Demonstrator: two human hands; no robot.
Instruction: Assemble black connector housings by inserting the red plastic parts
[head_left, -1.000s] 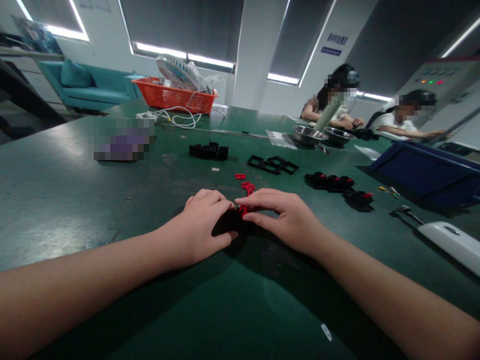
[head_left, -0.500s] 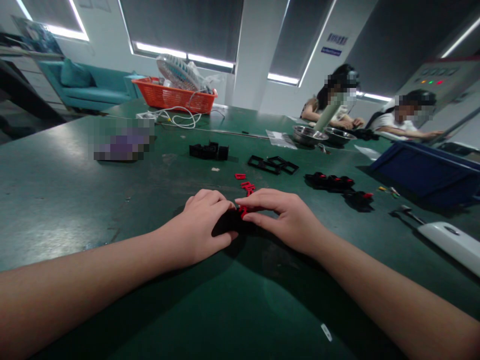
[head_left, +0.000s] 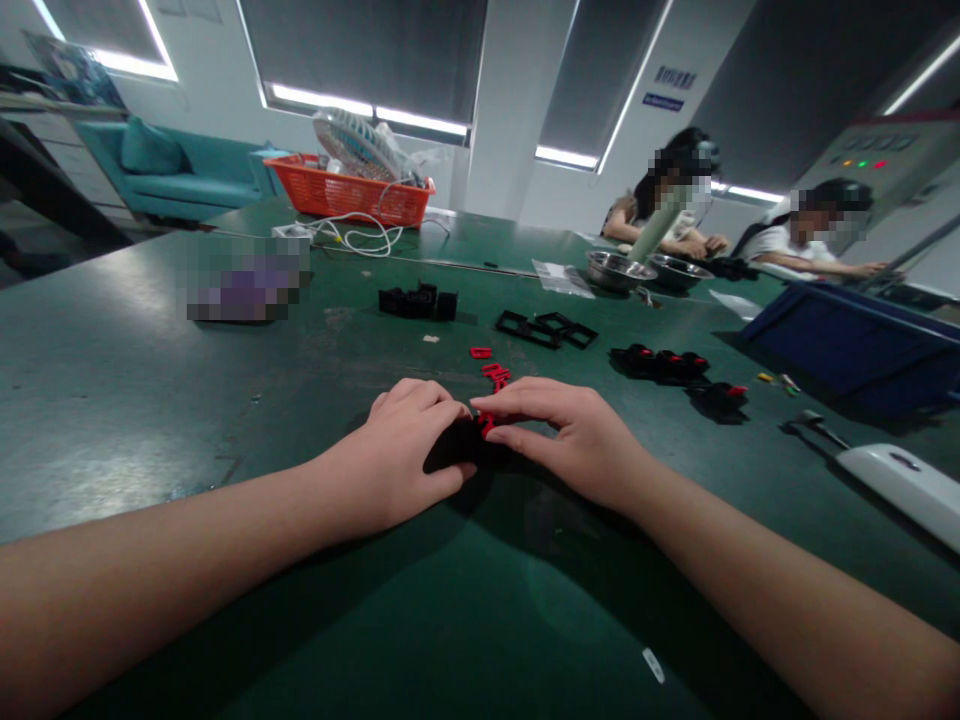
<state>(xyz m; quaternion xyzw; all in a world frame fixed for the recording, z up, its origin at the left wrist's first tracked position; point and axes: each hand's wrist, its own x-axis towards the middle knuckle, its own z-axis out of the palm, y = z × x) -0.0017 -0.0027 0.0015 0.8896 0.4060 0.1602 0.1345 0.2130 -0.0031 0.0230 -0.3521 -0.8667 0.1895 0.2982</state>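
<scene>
A dark black part [head_left: 454,446] is held low over the middle of the green table [head_left: 480,610], in front of the wearer; whether it rests on the surface cannot be told. It is gripped by the left hand [head_left: 405,445], with thumb and fingers parted around it, and much of it is hidden by that hand. At its right end a small red piece [head_left: 487,424] is pinched between the fingertips and thumb of the right hand [head_left: 581,432], only a narrow gap being left there, and the piece is partly covered by the fingers. Just beyond the fingertips, more red pieces [head_left: 496,373] are strewn in a short line. Farther back, a black assembly [head_left: 418,302] is set to the left and flat black frames [head_left: 534,333] to the right. Black parts with red inserts [head_left: 660,364] are grouped beyond the right hand, and the right side is taken up by a white device [head_left: 904,485] and a blue bin [head_left: 855,350]. A white label [head_left: 653,665] is seen near the right forearm. At the far side, metal bowls [head_left: 619,272] are placed before two seated co-workers [head_left: 795,240], and an orange basket [head_left: 352,195] is fronted by a white cable [head_left: 367,240].
</scene>
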